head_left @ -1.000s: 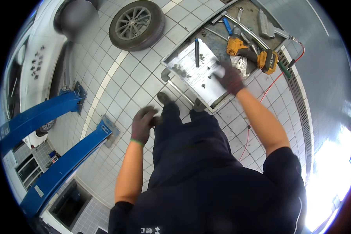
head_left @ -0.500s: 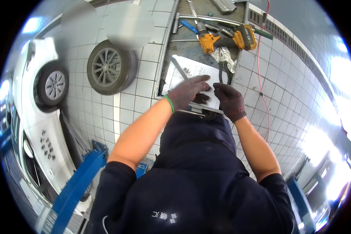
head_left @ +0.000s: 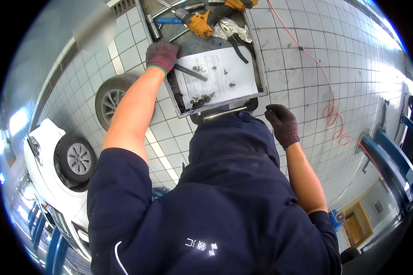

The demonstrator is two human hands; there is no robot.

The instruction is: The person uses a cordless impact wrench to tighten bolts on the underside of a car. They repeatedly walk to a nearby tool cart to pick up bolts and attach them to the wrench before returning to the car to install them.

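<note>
Right hand (head_left: 282, 124), gloved, loosely curled, empty, off the tool tray's (head_left: 261, 68) near right corner. Left hand (head_left: 162, 55) closed on a dark metal rod (head_left: 190, 72) at the tray's left edge, over the paper sheet (head_left: 236, 68). Rod: likely stiff, light, slick; best gripped at its end.

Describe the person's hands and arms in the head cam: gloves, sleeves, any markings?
Both hands wear dark knit work gloves, maroon-grey, worn-looking. The left hand has a green band at the glove cuff; the right hand shows a thin green edge at its cuff. Forearms are bare. The dark navy top has sleeves pushed up to about the elbows, a small white mark on the front and a white curved line lower left.
</note>
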